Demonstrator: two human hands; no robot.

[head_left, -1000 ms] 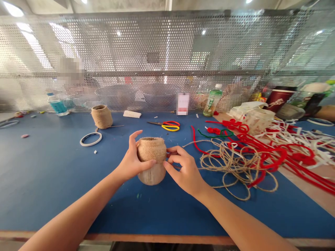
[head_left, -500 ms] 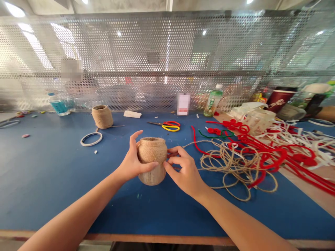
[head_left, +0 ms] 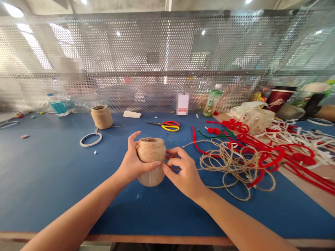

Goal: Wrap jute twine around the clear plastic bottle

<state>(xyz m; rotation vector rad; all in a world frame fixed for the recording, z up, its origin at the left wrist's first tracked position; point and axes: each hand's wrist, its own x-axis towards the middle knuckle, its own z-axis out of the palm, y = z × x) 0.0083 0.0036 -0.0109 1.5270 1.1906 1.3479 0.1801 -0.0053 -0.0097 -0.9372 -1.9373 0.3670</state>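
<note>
A jar [head_left: 151, 177] stands upright on the blue table, its upper half wound with rows of jute twine [head_left: 151, 153] and its lower half bare. My left hand [head_left: 132, 158] is closed around the jar's left side, thumb across the front at the lowest row of twine and index finger raised off the rim. My right hand [head_left: 181, 170] pinches the twine against the jar's right side, its fingertips close to my left thumb. From there the strand runs right to a loose tangle of twine [head_left: 227, 157]. The fingers partly hide the pinched strand.
Behind the jar lie scissors [head_left: 170, 126] with red and yellow handles. A second twine-wrapped jar [head_left: 102, 118] and a tape roll [head_left: 90, 139] are at back left. Red fuzzy stems [head_left: 261, 146], white strips and a green-labelled bottle [head_left: 213, 101] are on the right. A perforated metal screen [head_left: 146, 42] stands behind.
My left thumb has slid slightly right across the jar's front, towards my right fingertips. The jar and my right hand have barely moved.
</note>
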